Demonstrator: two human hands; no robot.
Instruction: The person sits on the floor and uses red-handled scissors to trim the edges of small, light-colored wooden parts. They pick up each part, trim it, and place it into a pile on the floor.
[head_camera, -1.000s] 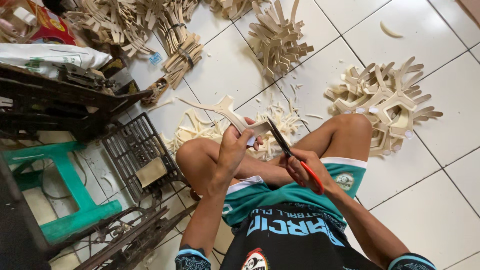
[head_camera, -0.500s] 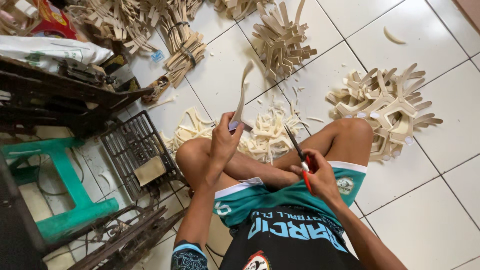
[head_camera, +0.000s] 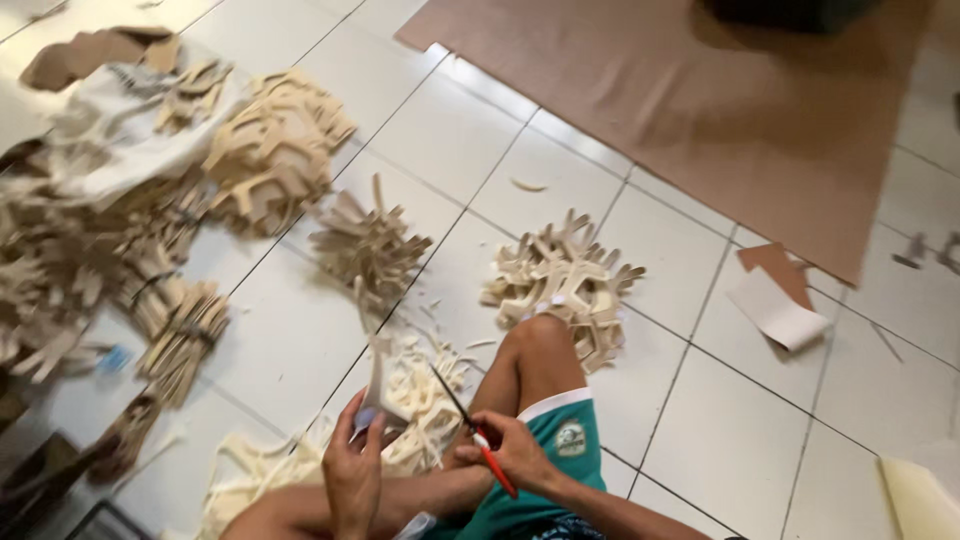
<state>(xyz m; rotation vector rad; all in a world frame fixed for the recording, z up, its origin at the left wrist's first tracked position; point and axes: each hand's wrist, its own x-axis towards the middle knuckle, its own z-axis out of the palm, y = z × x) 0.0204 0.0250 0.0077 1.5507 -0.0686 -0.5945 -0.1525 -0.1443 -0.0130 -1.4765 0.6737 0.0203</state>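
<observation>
The left hand (head_camera: 352, 470) fingers pinch a cream cutout (head_camera: 377, 375); the right hand (head_camera: 510, 452) (knife (head_camera: 468, 425) gripped tight) trims its edge just beside them.

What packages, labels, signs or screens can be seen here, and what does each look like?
Round badge: sewn on the hem of the green shorts by the raised knee; small, pale, with darker marks.
White sack: upper left, among the piles of cream cut-outs; crumpled, soft, plain.
Brown cardboard sheet: flat on the tiles at the top; large, plain.
No signs or screens.
</observation>
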